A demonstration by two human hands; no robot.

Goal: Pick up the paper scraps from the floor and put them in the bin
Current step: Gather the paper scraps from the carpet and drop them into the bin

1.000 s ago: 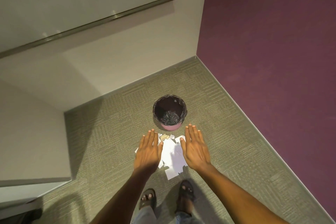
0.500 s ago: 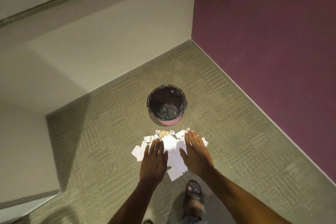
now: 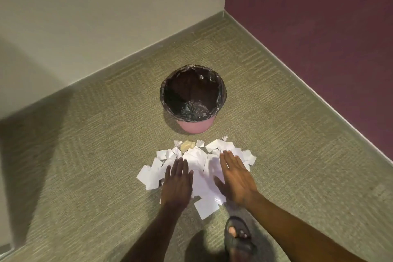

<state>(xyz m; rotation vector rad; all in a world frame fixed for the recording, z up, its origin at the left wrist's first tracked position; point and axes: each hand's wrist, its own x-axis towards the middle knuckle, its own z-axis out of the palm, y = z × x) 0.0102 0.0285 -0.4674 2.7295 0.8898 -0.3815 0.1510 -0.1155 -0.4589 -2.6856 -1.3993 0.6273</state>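
— How many bins?
— One bin (image 3: 192, 127), pink with a black liner, on the carpet (image 3: 85, 155) just beyond the paper scraps (image 3: 200, 161).
— And how many scraps?
— A white heap, too overlapped to count, plus one yellowish wad (image 3: 187, 145) on the bin's side.
— Hands?
— Two. The left hand (image 3: 177, 185) and right hand (image 3: 238, 178) are over the heap, palms down, fingers straight, holding nothing. I can't tell if they touch it.

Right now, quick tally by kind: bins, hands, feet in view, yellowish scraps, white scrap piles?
Bin: 1
Hands: 2 (left hand, right hand)
Sandalled foot: 1
Yellowish scrap: 1
White scrap pile: 1; the pieces overlap, so I can't count them singly
Total: 6
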